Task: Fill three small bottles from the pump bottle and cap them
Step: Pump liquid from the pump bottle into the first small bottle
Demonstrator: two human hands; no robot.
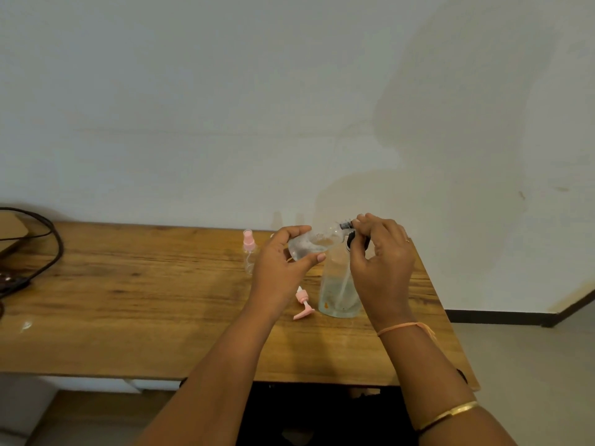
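Left hand (283,262) is gripping a small clear plastic bottle (309,244), tilting it toward right hand (381,262), which is pinching the tall clear pump bottle (338,291) by its head (for filling).

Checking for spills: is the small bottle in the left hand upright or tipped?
Tipped. The left hand holds the small bottle nearly sideways, neck toward the head of the pump bottle, which the right hand grips.
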